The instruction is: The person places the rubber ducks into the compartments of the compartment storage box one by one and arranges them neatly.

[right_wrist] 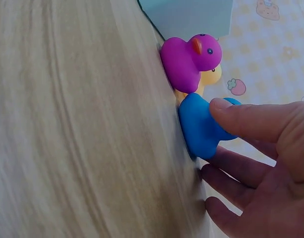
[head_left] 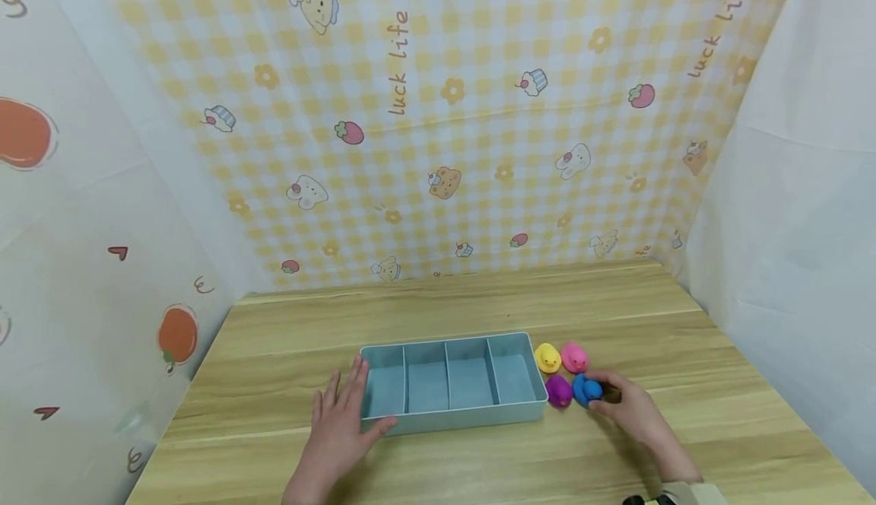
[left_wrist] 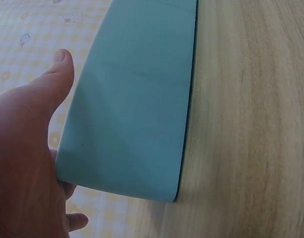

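At the left end of a blue-green four-part tray [head_left: 472,416], my left hand [head_left: 337,425] rests with straight, spread fingers. Its fingertips touch the left rim, and the thumb reaches over the front left corner; the left wrist view has the tray's outer wall [left_wrist: 127,119] beside the hand. My right hand [head_left: 633,410] pinches a blue rubber duck [right_wrist: 199,126] between thumb and fingers, low at the tabletop. Against the blue duck sits a purple rubber duck [right_wrist: 179,62]. Behind these two are a yellow duck [head_left: 547,358] and a pink duck [head_left: 574,357].
The tray's compartments hold nothing visible, and its right end stands beside the yellow and purple ducks. The wood-grain table [head_left: 438,471] meets a yellow checked cloth [head_left: 445,132] at the back. Pale cloths hang at the left [head_left: 89,262] and right [head_left: 787,208].
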`<state>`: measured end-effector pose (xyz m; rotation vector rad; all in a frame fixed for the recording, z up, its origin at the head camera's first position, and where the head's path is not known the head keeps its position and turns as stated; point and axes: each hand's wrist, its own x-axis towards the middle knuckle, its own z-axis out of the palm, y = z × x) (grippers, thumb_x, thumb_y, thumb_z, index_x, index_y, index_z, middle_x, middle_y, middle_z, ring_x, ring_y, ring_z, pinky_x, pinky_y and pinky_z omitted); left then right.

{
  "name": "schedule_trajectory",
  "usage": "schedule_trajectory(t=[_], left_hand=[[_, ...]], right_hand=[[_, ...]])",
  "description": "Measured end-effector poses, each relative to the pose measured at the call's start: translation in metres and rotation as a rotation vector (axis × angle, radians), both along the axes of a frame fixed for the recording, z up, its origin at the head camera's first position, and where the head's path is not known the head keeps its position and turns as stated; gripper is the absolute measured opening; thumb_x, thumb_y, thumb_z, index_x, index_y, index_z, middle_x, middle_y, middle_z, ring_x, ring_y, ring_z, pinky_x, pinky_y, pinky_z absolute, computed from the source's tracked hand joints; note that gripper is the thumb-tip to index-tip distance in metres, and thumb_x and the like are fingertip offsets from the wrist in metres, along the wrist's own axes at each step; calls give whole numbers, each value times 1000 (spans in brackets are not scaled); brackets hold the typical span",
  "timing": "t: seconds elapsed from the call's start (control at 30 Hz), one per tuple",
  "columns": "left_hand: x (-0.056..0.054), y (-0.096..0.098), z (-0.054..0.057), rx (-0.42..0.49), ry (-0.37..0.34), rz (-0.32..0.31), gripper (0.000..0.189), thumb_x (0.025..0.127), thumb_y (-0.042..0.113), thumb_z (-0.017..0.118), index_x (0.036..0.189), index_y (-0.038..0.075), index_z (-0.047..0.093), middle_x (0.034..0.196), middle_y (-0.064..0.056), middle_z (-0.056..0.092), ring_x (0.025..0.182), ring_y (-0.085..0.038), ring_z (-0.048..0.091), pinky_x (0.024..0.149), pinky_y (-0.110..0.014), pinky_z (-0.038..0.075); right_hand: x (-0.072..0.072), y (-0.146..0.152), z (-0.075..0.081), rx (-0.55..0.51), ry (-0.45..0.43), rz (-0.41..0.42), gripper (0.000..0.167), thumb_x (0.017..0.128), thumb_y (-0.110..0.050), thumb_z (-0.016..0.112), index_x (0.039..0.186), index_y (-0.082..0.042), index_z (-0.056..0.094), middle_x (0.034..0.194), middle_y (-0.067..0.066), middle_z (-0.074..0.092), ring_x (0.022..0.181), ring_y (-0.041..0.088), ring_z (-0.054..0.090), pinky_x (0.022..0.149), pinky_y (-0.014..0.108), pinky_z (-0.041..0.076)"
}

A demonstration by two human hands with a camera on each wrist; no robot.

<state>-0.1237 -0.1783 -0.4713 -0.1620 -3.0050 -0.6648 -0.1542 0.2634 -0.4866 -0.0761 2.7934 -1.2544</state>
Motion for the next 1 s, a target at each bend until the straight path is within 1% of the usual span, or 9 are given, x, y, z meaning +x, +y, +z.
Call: schedule_trajectory(t=[0.13,0.27,0.4,0.5,0.6,0.73,0.83,0.9,1.0], left_hand=[[0,0,0,4,5,-2,101,80,70,54,154,13,16,161,-7,15,142,-48,13,108,-73,9],[0,0,-2,14,18,-3,98,82,65,58,154,12,17,160,-7,15,142,-48,14,107,-73,10],[0,0,-4,14,38,-2,92,85,55,62,153,11,19,160,-8,16,141,-48,17,107,-74,12],[0,0,-5,14,42,0,91,86,52,63,153,10,18,160,-8,17,140,-49,20,107,-74,12],[0,0,-6,19,39,-1,91,86,51,63,153,10,17,160,-8,16,139,-49,22,106,-74,13],[1,-1,-6,17,43,-6,92,86,52,62,153,10,17,160,-9,16,139,-49,24,106,-74,14],[1,-1,-5,14,47,-10,92,86,54,62,153,9,17,160,-10,16,138,-49,25,106,-74,16],[2,-1,-4,13,47,-12,92,86,54,62,153,9,17,160,-10,16,138,-49,26,106,-74,16],[2,0,-4,19,41,-11,91,86,52,62,153,9,18,160,-10,16,138,-49,26,106,-74,17]], right_hand=[[2,0,1,-4,14,-6,41,84,-4,70,122,2,59,120,28,60,104,39,62,87,48,54],[3,0,3,0,19,-13,40,84,-8,71,121,2,59,118,26,61,105,40,62,88,48,53],[3,0,7,-10,17,-25,41,84,-10,71,121,1,60,118,24,62,110,42,59,92,52,50],[4,0,10,-11,26,-26,42,85,-14,71,122,1,59,119,24,62,113,43,57,96,56,46],[5,-2,14,-11,45,-41,43,85,-18,72,122,0,60,120,23,62,113,42,56,97,59,44],[5,-6,21,-26,110,-55,41,85,-20,73,120,-1,62,118,20,64,108,36,60,96,58,45],[3,-9,24,-29,158,-51,41,84,-21,74,119,-2,63,116,17,66,103,28,62,96,56,46],[2,-11,26,-28,166,-48,42,84,-22,74,119,-4,63,116,16,66,103,26,61,96,56,46],[1,-13,29,-35,150,-54,43,84,-25,74,121,-5,63,118,16,65,105,28,60,97,58,44]])
